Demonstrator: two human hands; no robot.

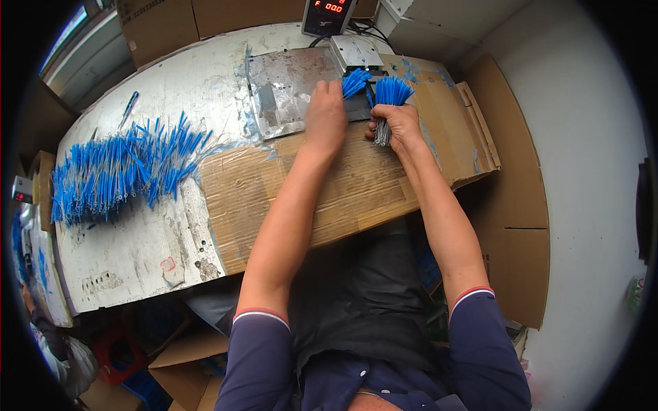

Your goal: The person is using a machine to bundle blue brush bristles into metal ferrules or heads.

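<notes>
Blue-tipped wire bundle (388, 103): clamped in your right hand (401, 127), fingers wrapped tight round the grey stems, blue ends fanned upward, just in front of the small weighing scale (354, 51) at the far edge of the bench. A second, smaller tuft of blue ends (354, 82) sticks out past your left hand (325, 113); that hand lies palm down on the dark plate (284, 89), fingers together, apparently closed on the tuft, though the grip itself is hidden from the head view.

Notes for the step in hand, as it looks from here:
- Keep the right-hand grip low on the stems so the blue ends stay level and none slide out.
- Hold the two lots apart until the smaller one is squared up; mixed tips will likely tangle.
- Work over the cardboard sheet (343, 185), not the bare metal tabletop (130, 240), so strays are easy to spot.
- Watch the red digital readout (327, 14) behind the scale; leaning on the platform would probably skew it.

Large loose pile of blue-tipped wires (116, 175) lies well apart, on your left side of the table.
</notes>
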